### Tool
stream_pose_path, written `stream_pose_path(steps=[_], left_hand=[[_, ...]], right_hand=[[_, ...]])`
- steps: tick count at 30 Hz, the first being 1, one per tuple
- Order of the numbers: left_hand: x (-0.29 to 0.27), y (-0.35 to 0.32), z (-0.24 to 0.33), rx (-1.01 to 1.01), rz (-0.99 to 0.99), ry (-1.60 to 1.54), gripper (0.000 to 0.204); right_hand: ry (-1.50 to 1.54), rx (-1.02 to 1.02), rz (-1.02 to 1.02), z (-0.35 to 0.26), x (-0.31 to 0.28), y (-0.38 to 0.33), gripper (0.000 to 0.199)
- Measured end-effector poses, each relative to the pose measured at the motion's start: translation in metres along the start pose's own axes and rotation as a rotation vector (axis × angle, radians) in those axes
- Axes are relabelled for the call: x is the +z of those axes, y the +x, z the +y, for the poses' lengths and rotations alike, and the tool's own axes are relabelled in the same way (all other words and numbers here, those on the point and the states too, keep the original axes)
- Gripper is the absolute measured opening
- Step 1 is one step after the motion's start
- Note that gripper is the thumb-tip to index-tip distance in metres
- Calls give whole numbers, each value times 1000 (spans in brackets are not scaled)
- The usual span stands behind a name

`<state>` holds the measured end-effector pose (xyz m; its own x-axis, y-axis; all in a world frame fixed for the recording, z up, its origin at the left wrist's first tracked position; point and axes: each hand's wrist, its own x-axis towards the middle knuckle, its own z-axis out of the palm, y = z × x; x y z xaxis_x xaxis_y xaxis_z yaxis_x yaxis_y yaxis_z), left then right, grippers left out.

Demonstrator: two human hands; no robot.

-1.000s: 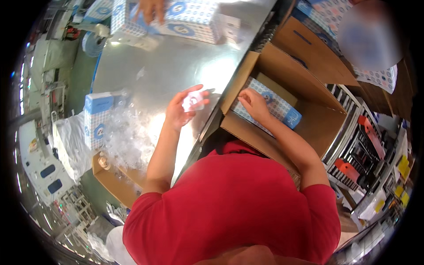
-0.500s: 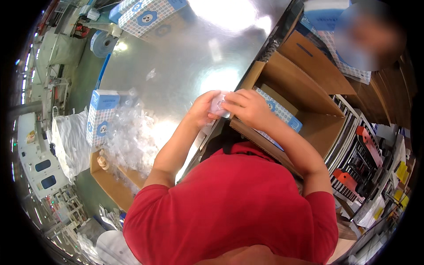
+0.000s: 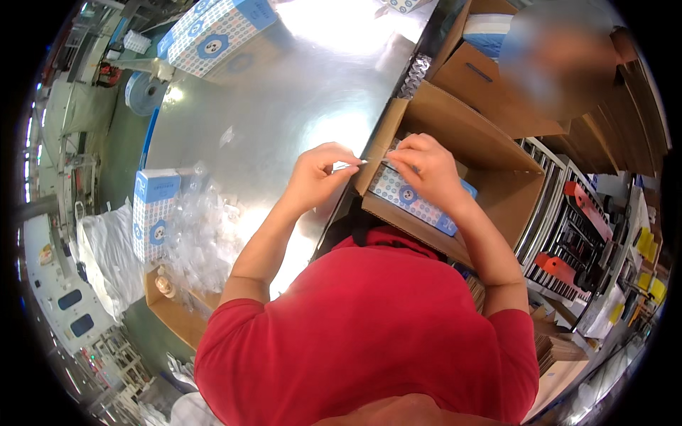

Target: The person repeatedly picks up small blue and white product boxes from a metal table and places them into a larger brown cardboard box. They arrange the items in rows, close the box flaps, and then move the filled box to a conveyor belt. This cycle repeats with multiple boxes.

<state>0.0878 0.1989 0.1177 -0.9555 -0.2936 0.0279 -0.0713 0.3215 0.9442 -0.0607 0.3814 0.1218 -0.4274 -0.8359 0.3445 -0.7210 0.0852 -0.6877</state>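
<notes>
Over the metal table's right edge, my left hand [image 3: 321, 175] is closed in a pinch on a small white piece of thin film [image 3: 344, 165]. To its right, my right hand [image 3: 429, 169] pinches with thumb and fingers above the open cardboard box [image 3: 490, 153]. A faint, thin clear strip seems to run between the fingertips of both hands; its end in the right fingers is too small to make out. Beneath my right hand, a blue-and-white patterned carton [image 3: 407, 194] lies inside the cardboard box.
Clear plastic pieces [image 3: 202, 238] are heaped on the metal table [image 3: 277, 113] at left, beside an upright patterned carton [image 3: 154, 216]. More cartons [image 3: 220, 42] stand at the far end. Beyond the box are a roller conveyor [image 3: 543, 192] and a person [image 3: 558, 64].
My hands were together over a crumpled, clear-pinkish piece; now they are apart, my right hand shifted right over the box. More of the carton in the box shows.
</notes>
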Motion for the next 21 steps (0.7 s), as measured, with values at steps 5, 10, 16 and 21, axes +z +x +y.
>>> stream_pose_path(steps=[5,10,16,21], left_hand=[[20,10,8,27,-83,74,12],[41,19,-3,77,-158,204,12],[46,16,-37,93,40,274,26],[-64,-46,-137,-231,442,336,24]], right_hand=[[71,65,-209,-4,1,-9,9],[21,149,-308,-3,-8,-26,12],[-224,346,-519,60,27,-71,9],[-249,517,-832,131,93,-154,8]])
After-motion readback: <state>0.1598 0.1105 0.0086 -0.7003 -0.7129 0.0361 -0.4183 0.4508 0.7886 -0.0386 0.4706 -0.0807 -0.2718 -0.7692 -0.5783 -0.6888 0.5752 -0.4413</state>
